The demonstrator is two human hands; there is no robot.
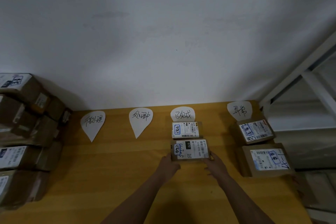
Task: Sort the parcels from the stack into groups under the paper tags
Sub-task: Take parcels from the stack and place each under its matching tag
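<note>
parcel in hand: a flat carton (190,149) is being held on the tabletop (116,165), in the column under the third paper tag (182,114), just beside the near edge of the parcel already placed there (185,130).
left grip: the left hand (170,162) is being pressed around the carton's near-left corner, fingers closed on its side.
right grip: the right hand (215,164) is being wrapped on the near-right corner; the carton is being clamped between both hands.
key relation: the carton is lying directly ahead of both hands, long axis running left-right, label facing up. Both hands are about equally near. A narrow gap is being left between it and the placed parcel, so any last nudge looks to be straight away from the body.
step judged: the set-down under the third tag is probably being finished; release is not yet done.
stack: the unsorted stack (27,132) is sitting at far left, well apart from the hands; the left hand is nearer to it for the next pick.
other tags: the first tag (93,123) and second tag (141,120) are being left with nothing under them.
fourth tag: two parcels (255,131) (267,159) are lying under the fourth tag (239,110), near the right hand.
obstruction: nothing is standing between hands and stack. The nearer right-column parcel is the only thing close to the right arm's path on withdrawal.
</note>
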